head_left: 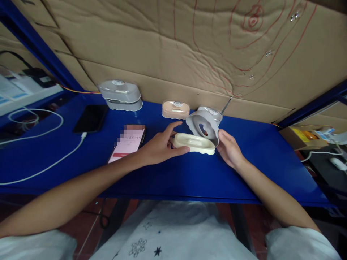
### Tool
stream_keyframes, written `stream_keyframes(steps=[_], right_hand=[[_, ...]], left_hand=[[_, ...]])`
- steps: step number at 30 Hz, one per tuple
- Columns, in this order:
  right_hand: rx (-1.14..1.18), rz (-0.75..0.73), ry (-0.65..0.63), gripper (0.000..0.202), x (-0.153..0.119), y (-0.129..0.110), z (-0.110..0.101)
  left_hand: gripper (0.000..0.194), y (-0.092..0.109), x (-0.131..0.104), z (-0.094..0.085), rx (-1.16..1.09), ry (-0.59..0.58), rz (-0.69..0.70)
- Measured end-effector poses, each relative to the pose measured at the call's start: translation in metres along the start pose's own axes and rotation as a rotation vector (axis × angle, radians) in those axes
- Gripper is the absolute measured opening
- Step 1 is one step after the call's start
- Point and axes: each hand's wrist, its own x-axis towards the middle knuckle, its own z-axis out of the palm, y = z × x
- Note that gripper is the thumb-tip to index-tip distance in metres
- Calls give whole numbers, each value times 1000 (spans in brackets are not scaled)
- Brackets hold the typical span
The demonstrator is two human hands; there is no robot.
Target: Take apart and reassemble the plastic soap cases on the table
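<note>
Two bare hands are lifted over the near part of the blue table (173,184), each clamped on a piece. The left hand (159,148) has its thumb along the near side of a cream dish (199,145), other fingers curled at the left end, and its index finger raised apart from it. The dish is oval, with a wavy lower edge. The right hand (229,148) pinches the right edge of a grey oval piece (195,121), tilted up, with an opening through it. This piece overlaps the dish's far right rim in view; whether they touch, I cannot tell.

Just beyond the grey piece sits a grey case (214,115) with a clear lid, partly hidden. Left of that stands a peach case (175,110), and farther left, two stacked grey cases (121,95). Near the left forearm lies a phone with a lit pink screen (131,139); beyond it to the left is a black phone (90,119), with a white cable (67,159) close by. Cardboard (130,47) marked with red curves (253,21) backs the table. On the far right are an open carton (298,139) and a white mouse (338,163).
</note>
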Motion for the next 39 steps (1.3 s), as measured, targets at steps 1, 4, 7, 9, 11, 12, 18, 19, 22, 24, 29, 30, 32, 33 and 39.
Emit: stream_keyframes(steps=[1, 4, 7, 9, 11, 12, 18, 19, 22, 24, 29, 30, 32, 33, 39], right_hand=[[-45, -39, -4, 40, -3, -2, 2], [-224, -215, -95, 33, -10, -10, 9], [-357, -399, -241, 24, -15, -14, 13], [-431, -465, -323, 26, -17, -15, 16], [-493, -502, -372, 31, -19, -14, 17], [-519, -524, -393, 34, -20, -14, 18], [-673, -603, -358, 41, -3, 0, 1], [-743, -572, -273, 44, 3, 4, -5], [-984, -406, -135, 67, 19, 19, -25], [-1067, -318, -179, 76, 25, 24, -34], [-857, -291, -112, 66, 24, 23, -30], [-732, -257, -82, 64, 21, 21, -26], [-483, -196, -86, 63, 14, 18, -16], [-406, -196, -118, 63, 10, 16, -11], [-657, -511, -400, 57, -11, 0, 6]], left_hand=[[96, 0, 0, 0, -11, 15, 2], [99, 0, 0, 2, -42, 54, 14], [102, -2, 1, 2, -42, 79, 30], [104, -5, 2, 2, -46, 77, 40], [105, -8, 3, 3, -61, 66, 70], [106, -10, 3, 3, -52, 64, 100], [106, -12, 3, 3, 238, 19, 221], [107, -12, 2, 2, 283, -14, 201], [109, -10, 1, 1, 444, -127, 110], [108, -9, 1, 1, 541, -189, 61], [105, -5, 2, 2, 592, -224, 29], [105, -5, 2, 2, 562, -214, 13], [106, -5, 2, 2, 482, -187, -24], [107, -6, 3, 2, 446, -172, -40], [123, -7, 4, 1, 361, -120, -67]])
